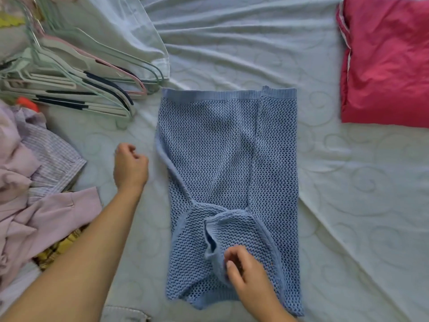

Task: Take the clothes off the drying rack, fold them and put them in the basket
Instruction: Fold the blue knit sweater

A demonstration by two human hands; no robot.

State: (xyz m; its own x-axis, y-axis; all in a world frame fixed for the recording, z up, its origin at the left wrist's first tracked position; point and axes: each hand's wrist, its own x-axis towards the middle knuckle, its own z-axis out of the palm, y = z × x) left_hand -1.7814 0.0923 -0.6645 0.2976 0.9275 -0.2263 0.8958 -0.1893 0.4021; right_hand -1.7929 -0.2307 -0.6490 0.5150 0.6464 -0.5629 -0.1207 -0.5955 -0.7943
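A blue open-knit sweater (228,159) lies flat on the pale bed sheet (348,205), both sides folded inward into a long rectangle with the ribbed hem at the far end. My right hand (243,270) is on its near end, fingers curled and pinching the sleeve cuff that lies across the middle. My left hand (130,166) hovers just left of the sweater, loosely curled, holding nothing and apart from the fabric.
A pile of plastic hangers (76,82) lies at the far left. Lilac and striped clothes (34,182) are heaped at the left edge. A folded pink garment (387,63) rests at the far right. Pale fabric (120,22) lies at the back.
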